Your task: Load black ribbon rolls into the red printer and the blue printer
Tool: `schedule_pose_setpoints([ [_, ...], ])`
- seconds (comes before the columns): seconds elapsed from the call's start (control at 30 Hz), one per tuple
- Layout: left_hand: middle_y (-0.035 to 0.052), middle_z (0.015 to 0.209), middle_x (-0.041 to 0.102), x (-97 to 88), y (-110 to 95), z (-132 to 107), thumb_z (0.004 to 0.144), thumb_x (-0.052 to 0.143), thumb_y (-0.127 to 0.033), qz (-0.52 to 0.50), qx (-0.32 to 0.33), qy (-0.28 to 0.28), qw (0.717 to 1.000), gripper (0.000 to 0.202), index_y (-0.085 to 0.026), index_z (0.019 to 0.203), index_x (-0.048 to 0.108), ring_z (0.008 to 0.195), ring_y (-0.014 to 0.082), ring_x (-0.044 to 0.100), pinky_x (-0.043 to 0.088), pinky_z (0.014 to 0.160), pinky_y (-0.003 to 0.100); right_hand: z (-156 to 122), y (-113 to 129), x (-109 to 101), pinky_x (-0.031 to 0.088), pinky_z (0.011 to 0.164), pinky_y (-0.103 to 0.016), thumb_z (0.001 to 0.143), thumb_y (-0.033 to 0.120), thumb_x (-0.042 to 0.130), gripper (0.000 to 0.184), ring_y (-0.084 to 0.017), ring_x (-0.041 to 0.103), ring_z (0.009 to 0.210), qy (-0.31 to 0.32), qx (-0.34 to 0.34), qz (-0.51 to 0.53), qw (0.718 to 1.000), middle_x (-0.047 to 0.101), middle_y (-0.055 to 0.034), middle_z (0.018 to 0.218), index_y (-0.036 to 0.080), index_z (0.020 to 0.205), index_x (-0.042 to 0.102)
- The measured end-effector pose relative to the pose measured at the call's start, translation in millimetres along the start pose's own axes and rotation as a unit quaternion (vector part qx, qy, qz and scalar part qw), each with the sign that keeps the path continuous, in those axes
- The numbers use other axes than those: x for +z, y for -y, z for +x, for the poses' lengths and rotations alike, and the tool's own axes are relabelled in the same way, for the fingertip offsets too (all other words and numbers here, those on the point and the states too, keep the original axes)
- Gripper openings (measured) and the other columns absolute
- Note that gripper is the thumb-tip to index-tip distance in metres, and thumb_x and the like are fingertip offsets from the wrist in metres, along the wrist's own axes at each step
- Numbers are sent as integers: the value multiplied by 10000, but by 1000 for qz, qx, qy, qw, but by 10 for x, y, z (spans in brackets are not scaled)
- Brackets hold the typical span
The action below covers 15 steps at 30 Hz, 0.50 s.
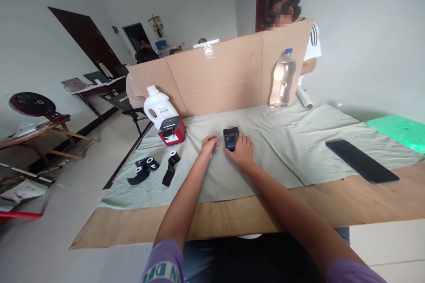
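Note:
My right hand [243,149] is wrapped round the near side of a small dark device [230,136] that rests on the pale green cloth [285,150]. My left hand [209,145] lies just left of the device, fingers curled loosely on the cloth with nothing in them. A red and black label printer [172,131] stands further left. Black tape rolls [148,164] and a black holder [170,169] lie near the table's left edge.
A white jug [158,108] stands behind the printer. A cardboard screen [219,73] crosses the back, with a water bottle [282,80] against it and another person behind. A black phone [361,161] lies at right. A wooden table edge [232,216] runs nearest me.

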<state>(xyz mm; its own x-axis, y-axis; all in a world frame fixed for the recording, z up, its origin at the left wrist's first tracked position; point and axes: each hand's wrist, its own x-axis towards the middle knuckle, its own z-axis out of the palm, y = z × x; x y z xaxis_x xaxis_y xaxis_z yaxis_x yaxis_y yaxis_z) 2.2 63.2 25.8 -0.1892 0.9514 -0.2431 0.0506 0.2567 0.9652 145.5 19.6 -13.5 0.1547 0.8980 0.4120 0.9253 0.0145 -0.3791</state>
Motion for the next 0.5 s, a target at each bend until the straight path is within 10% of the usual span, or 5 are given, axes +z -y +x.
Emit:
schedule_pose_setpoints([
  [0.5, 35, 727, 725, 75, -175, 413, 731, 830, -325, 95, -107, 103, 984, 305, -181, 967, 701, 621, 102, 676, 455, 482, 124, 39, -13, 11, 331, 990, -445, 777, 538, 691, 862, -367, 494, 1205, 4, 12, 45, 999, 572, -252, 1309, 34, 1410, 394],
])
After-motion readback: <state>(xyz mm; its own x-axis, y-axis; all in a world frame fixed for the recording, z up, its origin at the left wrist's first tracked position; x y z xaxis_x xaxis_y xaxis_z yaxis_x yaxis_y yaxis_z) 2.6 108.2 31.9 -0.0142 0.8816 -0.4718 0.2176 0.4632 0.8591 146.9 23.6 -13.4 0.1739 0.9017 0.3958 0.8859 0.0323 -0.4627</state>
